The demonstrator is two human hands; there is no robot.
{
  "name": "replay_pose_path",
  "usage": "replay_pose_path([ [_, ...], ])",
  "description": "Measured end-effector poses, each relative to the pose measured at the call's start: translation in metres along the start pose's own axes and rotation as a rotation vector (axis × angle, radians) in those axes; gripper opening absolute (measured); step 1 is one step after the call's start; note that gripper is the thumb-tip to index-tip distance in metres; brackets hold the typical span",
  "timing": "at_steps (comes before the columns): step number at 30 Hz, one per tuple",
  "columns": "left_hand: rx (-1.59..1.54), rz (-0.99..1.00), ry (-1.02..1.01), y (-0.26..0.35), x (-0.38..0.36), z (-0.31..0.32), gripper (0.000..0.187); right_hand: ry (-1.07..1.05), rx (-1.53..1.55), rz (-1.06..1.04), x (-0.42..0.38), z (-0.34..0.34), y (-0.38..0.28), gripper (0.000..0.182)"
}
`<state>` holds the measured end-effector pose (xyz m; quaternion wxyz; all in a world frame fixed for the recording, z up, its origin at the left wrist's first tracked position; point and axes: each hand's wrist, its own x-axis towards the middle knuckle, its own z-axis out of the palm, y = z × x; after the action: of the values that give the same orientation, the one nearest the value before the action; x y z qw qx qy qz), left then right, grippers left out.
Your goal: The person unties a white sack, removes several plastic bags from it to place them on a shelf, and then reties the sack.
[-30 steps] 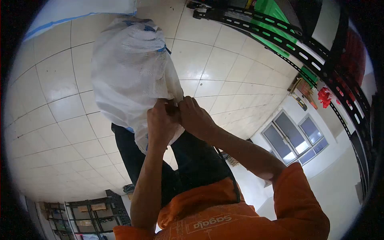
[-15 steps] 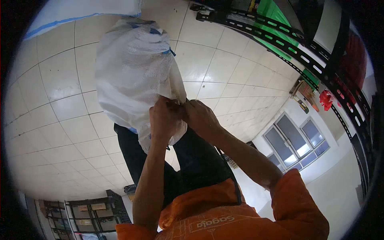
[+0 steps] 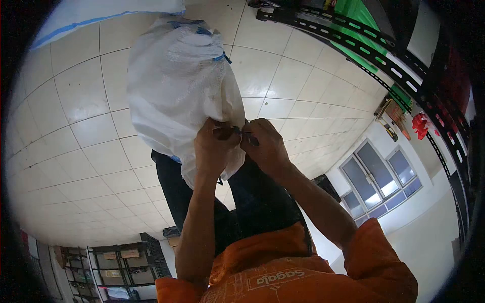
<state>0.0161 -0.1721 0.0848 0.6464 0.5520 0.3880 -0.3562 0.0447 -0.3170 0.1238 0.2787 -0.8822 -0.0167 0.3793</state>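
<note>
A bulging white woven sack lies on the tiled floor in front of my legs, its near end between them. Blue cord shows at the far right part of the sack. My left hand is closed in a pinch at the sack's right side, fingers curled. Close beside it, my right hand is also pinched, its fingertips nearly meeting those of the left. A small dark strand, perhaps a tie cord, shows between the two hands. The fingers partly hide it.
A black slotted metal rack with a green bin stands at upper right. Another white sack with a blue edge lies at upper left. Shelves stand at lower left, and a window is at right.
My hands have drawn slightly apart, and the dark strand between them shows more. The whole view has shifted a little, so the sack appears further right.
</note>
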Motion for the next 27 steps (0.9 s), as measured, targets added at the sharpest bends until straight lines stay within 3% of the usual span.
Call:
replay_pose_path([
  [5, -0.094, 0.022, -0.042, 0.007, -0.011, 0.000, 0.030, 0.011, -0.087, -0.074, 0.003, -0.003, 0.006, 0.018],
  [8, -0.087, 0.074, -0.041, 0.003, -0.012, -0.003, 0.027, -0.070, 0.076, -0.066, 0.009, -0.006, 0.013, 0.020],
  [10, 0.205, 0.321, 0.029, 0.001, -0.013, -0.008, 0.024, -0.187, 0.166, 0.094, 0.012, -0.012, 0.010, 0.017],
  [14, 0.228, 0.334, 0.050, 0.003, -0.014, -0.003, 0.021, -0.290, 0.313, 0.266, 0.020, -0.008, 0.017, 0.018],
  [16, 0.303, 0.374, 0.073, 0.001, -0.010, -0.002, 0.020, -0.481, 0.629, 0.503, 0.023, -0.013, 0.014, 0.021],
  [17, 0.302, 0.372, 0.077, 0.000, -0.011, -0.002, 0.020, -0.485, 0.628, 0.501, 0.021, -0.012, 0.017, 0.021],
  [19, 0.198, 0.332, 0.106, -0.001, -0.014, -0.002, 0.017, -0.479, 0.915, 0.478, 0.013, -0.008, 0.026, 0.023],
  [23, 0.241, 0.358, 0.142, -0.011, -0.015, -0.005, 0.015, -0.485, 0.961, 0.580, 0.011, -0.007, 0.022, 0.022],
  [26, 0.328, 0.431, 0.125, -0.013, -0.013, -0.008, 0.016, -0.487, 0.687, 0.415, 0.019, -0.017, 0.006, 0.022],
  [27, 0.373, 0.507, 0.118, -0.014, -0.011, -0.009, 0.017, -0.491, 0.441, 0.331, 0.023, -0.022, -0.004, 0.022],
])
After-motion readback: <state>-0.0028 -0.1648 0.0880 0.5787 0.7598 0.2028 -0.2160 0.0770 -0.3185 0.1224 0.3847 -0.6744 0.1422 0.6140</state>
